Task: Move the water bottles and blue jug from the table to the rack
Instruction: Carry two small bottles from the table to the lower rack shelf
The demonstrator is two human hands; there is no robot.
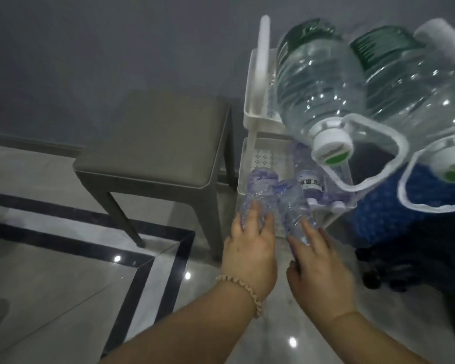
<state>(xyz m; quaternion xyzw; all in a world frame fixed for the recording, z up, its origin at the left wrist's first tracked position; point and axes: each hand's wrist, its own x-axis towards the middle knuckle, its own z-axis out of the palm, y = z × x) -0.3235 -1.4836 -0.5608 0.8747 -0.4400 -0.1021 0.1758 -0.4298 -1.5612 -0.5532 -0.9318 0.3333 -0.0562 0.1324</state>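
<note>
A white plastic rack (250, 111) stands by the grey wall. Two big clear water jugs (318, 82) (415, 101) with white caps and handles lie on its top tier. On the middle tier lie several small clear bottles, one with a label (310, 183). My left hand (250, 248) grips a small clear bottle (260, 190) whose far end lies over the middle tier's edge. My right hand (318, 269) grips a second small bottle (292, 203) beside it, also pointing into that tier. A blue patterned object (386, 219) shows behind the rack at the right.
A grey padded stool (155, 151) stands just left of the rack. The floor is glossy tile with a black border stripe (153, 269). A dark shape (394, 271) lies on the floor at the right, under the blue object.
</note>
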